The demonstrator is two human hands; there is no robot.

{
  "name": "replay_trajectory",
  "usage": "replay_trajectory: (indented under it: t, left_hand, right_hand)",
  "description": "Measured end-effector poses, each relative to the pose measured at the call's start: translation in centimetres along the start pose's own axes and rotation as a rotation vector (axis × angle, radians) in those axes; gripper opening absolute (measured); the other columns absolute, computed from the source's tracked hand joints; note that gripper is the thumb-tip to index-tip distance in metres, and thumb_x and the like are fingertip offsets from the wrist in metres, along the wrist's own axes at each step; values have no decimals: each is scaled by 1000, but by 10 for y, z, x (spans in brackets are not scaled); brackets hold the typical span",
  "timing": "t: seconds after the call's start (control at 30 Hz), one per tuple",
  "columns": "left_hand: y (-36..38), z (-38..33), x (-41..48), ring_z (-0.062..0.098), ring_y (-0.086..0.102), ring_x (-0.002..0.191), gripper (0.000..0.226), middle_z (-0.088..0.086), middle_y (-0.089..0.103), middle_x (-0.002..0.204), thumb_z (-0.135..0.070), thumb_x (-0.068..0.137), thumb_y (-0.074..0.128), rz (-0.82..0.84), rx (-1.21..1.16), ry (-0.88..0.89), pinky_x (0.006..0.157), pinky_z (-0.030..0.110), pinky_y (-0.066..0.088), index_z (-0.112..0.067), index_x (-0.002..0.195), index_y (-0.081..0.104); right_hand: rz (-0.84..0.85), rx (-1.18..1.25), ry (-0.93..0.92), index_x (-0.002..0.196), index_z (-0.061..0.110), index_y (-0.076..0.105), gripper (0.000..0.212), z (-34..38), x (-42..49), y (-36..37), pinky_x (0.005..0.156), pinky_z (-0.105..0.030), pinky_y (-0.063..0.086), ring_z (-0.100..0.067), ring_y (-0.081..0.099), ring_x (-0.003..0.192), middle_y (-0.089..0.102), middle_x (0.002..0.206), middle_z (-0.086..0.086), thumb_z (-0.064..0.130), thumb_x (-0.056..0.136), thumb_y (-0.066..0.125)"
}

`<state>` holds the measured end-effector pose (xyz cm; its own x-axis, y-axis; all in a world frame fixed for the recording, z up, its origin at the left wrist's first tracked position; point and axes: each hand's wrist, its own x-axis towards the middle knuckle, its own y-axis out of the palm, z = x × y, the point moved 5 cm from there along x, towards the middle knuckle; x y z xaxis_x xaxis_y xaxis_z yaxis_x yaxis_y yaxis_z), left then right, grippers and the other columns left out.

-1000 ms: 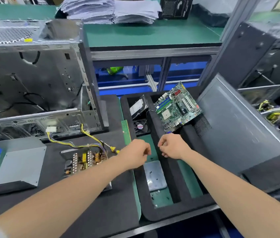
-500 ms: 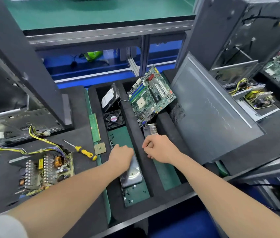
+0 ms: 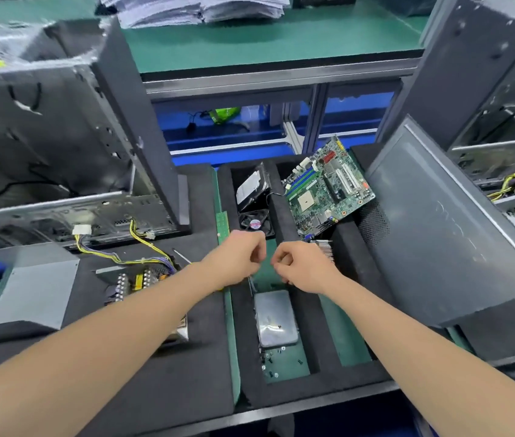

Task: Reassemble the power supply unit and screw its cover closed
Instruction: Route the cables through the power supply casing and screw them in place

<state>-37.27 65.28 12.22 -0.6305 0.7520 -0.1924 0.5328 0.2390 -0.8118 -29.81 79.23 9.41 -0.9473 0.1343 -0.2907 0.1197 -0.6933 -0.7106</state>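
Both hands hover over the foam tray (image 3: 284, 392) – left hand (image 3: 237, 260) and right hand (image 3: 303, 266) nearly touching, fingers curled in tight; whether either pinches anything I cannot tell. The one open power supply unit (image 3: 142, 279) lies left under the forearm, its one grey cover (image 3: 32, 291) beside it. One screwdriver (image 3: 182, 256), one motherboard (image 3: 328, 190), one fan (image 3: 254, 222) – several loose screws (image 3: 299, 361).

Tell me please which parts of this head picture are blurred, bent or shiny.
Head view: motion blur smears the computer case at upper left and the paper stack; the left hand and right hand are fairly sharp; the wide lens makes that case and the right-hand case lean outward; soft glare lies on the silver plate in the tray.
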Motion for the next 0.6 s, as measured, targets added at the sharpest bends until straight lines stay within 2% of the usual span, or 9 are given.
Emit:
replay_trajectory:
  t: [0.03,0.1,0.23,0.3,0.4,0.47,0.53,0.6]
  left_hand:
    - [-22,5,-10,3,60,67,27,-9,64,78,1,79,79,-56,-62,4,62,8,43,-19,85,62]
    - [-63,21,-34,-2,65,68,31,-9,69,77,-8,75,90,-162,-165,-9,64,8,48,-22,80,63]
    - [-119,73,-91,7,71,73,28,-5,74,80,-18,74,93,-359,-316,-122,70,18,56,-28,78,68]
    - [-129,97,-118,13,73,75,28,3,76,83,-14,72,94,-414,-441,-184,73,23,59,-26,79,70]
    - [-128,125,-159,16,75,74,29,6,77,82,-8,67,95,-486,-682,-234,69,21,59,-25,77,74]
    - [-120,140,-180,21,76,79,26,13,78,87,-8,67,92,-514,-842,-253,70,23,59,-21,81,74]
    - [-110,154,-193,27,77,87,25,18,78,94,-5,74,87,-522,-983,-268,75,26,60,-9,91,70]
    - [-100,166,-202,29,77,92,24,17,77,96,5,81,80,-531,-1100,-288,78,27,61,-3,99,67]
  right_hand:
    - [3,-4,-29,88,31,68,14,14,4,4,74,-26,55,-4,69,72,75,73,5,18,90,63]
    - [22,15,-83,90,30,71,11,44,10,16,73,-26,56,-6,69,71,75,77,5,21,90,64]
    - [111,54,-187,90,22,71,6,98,18,51,62,-22,53,-2,65,60,74,71,4,20,91,65]
    - [90,27,-190,91,19,70,4,114,24,66,63,-23,47,-6,67,67,73,72,4,21,89,68]
    - [21,-114,-153,101,18,63,24,127,33,85,70,-32,47,-22,64,88,66,92,-1,32,88,76]
    - [23,-240,-145,109,18,56,37,129,37,97,78,-37,50,-25,60,96,55,103,-1,39,88,78]
    - [17,-321,-127,111,18,52,40,129,41,104,79,-38,50,-27,59,99,48,103,1,37,88,79]
    - [5,-372,-97,110,16,50,38,128,46,108,74,-36,47,-31,61,99,50,103,-2,31,90,79]
